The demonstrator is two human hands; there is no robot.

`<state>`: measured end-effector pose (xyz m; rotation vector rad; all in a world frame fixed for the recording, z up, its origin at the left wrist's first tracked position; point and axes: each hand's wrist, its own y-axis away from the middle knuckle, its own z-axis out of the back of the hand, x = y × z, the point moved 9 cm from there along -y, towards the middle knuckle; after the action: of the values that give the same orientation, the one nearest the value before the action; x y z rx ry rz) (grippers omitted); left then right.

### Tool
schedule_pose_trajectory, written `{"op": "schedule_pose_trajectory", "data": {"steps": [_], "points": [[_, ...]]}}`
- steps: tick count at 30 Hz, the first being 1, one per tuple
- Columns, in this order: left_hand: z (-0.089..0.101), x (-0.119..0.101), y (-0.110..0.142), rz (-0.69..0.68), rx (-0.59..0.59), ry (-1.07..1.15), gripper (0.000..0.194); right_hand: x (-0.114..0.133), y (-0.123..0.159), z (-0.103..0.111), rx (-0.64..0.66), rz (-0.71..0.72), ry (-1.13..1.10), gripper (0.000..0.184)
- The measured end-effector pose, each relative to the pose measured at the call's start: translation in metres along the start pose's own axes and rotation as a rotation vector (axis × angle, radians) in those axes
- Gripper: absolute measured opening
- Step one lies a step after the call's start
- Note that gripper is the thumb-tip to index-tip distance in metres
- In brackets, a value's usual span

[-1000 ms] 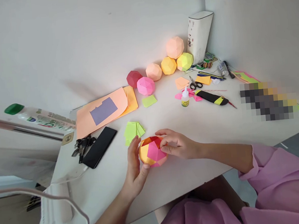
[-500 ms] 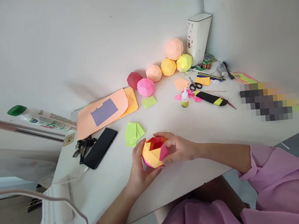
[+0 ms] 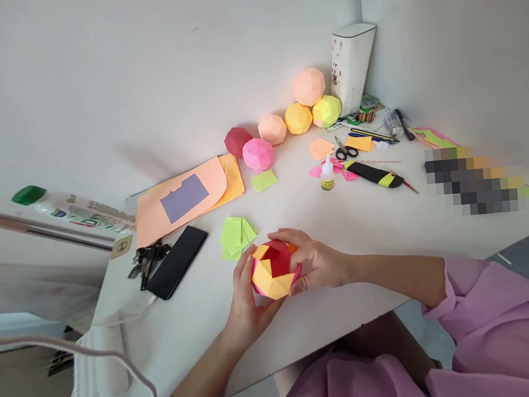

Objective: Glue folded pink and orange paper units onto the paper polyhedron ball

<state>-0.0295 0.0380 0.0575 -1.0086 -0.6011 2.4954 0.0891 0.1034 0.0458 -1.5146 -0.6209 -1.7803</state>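
Between my hands is a hollow paper ball (image 3: 274,284) in orange-yellow and pink facets, with an opening at its top that shows a red inside. My left hand (image 3: 246,305) cups its left and lower side, thumb underneath. From the right, my right hand (image 3: 319,260) grips the rim, with some fingers at the opening and the thumb on the outer face. Just beyond the ball lies a stack of lime-green paper pieces (image 3: 235,235). Finished-looking paper balls in pink (image 3: 258,154), dark red (image 3: 238,142) and other colours sit along the wall.
A glue bottle (image 3: 327,175) stands beside pink paper pieces, scissors (image 3: 346,149) and a black-and-yellow cutter (image 3: 373,173). On the left are a phone (image 3: 178,261), keys (image 3: 147,258) and peach paper sheets (image 3: 150,218). A white box-like container (image 3: 353,67) stands in the corner.
The paper ball has been turned in my hands, so yellow facets now face me where a pink one was. Its opening tilts more towards me, and my left thumb has slid beneath it.
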Motion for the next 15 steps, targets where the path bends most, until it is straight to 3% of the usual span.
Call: {"op": "schedule_pose_trajectory", "data": {"steps": [5, 9, 15], "points": [[-0.019, 0.024, 0.012, 0.248, 0.105, 0.332, 0.112, 0.003, 0.001, 0.004, -0.055, 0.069, 0.067, 0.028], [-0.027, 0.032, 0.018, 0.397, 0.126, 0.586, 0.098, 0.010, 0.002, 0.001, -0.033, 0.129, 0.137, 0.028], [-0.021, 0.029, 0.012, 0.443, 0.080, 0.635, 0.086, 0.012, 0.002, 0.003, -0.034, 0.103, 0.078, 0.026]]}}
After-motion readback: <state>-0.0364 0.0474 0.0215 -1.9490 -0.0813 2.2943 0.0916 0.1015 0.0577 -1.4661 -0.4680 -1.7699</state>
